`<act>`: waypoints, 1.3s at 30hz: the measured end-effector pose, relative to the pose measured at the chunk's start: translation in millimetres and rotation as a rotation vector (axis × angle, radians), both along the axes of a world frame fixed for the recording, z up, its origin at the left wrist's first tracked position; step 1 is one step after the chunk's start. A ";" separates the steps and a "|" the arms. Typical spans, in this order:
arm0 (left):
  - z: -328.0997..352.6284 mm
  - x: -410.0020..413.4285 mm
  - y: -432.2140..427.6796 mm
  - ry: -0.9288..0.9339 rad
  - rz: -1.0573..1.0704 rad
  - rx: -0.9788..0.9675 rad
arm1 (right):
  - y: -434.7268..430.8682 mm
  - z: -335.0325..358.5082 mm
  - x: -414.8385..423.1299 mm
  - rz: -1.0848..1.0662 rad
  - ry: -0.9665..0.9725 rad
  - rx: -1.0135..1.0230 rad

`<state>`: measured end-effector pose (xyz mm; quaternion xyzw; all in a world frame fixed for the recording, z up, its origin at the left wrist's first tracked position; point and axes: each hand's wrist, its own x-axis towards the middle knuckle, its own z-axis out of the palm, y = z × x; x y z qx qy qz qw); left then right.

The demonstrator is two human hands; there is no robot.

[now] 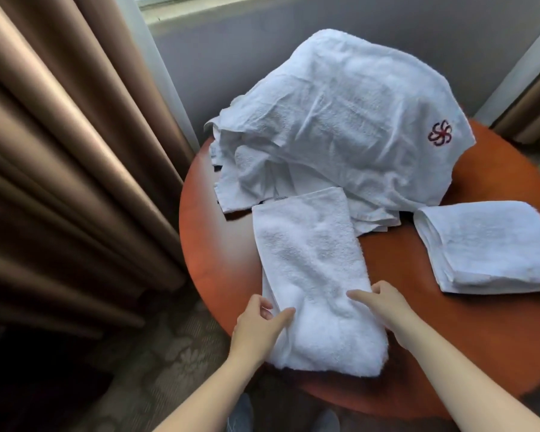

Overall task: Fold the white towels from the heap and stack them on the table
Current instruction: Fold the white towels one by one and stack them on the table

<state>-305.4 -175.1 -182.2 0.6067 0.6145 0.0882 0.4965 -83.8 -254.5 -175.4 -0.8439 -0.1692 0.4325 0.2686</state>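
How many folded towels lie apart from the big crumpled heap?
2: the long towel at the table front, held by left hand and right hand; the square towel at right. The heap may hide others.

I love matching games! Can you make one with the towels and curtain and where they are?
1 long white terry towel
2 crumpled white towel heap
3 folded square white towel
4 brown pleated curtain
A left of the round reddish wooden table
B gripped by left hand and right hand
C table's right side
D table's back, red logo
Pairs: 1-B, 2-D, 3-C, 4-A
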 end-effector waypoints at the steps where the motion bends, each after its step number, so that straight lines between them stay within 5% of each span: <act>1: 0.5 -0.6 -4.9 -0.031 -0.010 0.003 | -5.7 1.3 -3.8 -0.008 0.026 0.025; 9: 0.2 -1.4 -37.9 -0.108 -0.146 0.096 | -31.0 1.4 -12.7 -0.063 0.225 0.182; 16: -13.3 -19.9 -55.7 -0.133 -0.017 0.412 | -78.6 -18.1 -33.2 -0.047 -0.059 0.207; 21: -6.6 -18.3 -47.1 -0.461 0.234 -0.015 | -93.8 -24.5 -41.7 -0.013 -0.069 0.235; 26: -9.3 -24.0 -26.4 -0.749 0.301 -0.340 | -90.7 -10.6 -40.2 -0.266 0.206 0.468; 30: -11.8 -34.3 -36.6 -0.646 0.136 -0.207 | -97.0 -15.4 -42.5 -0.128 0.143 0.431; 34: -31.1 -47.2 -54.3 -0.256 -0.257 0.198 | -99.7 -23.1 -46.1 0.029 -0.034 0.335; 39: -31.6 -43.0 -54.1 -0.285 -0.090 0.297 | -95.2 -21.6 -47.1 -0.029 -0.087 0.431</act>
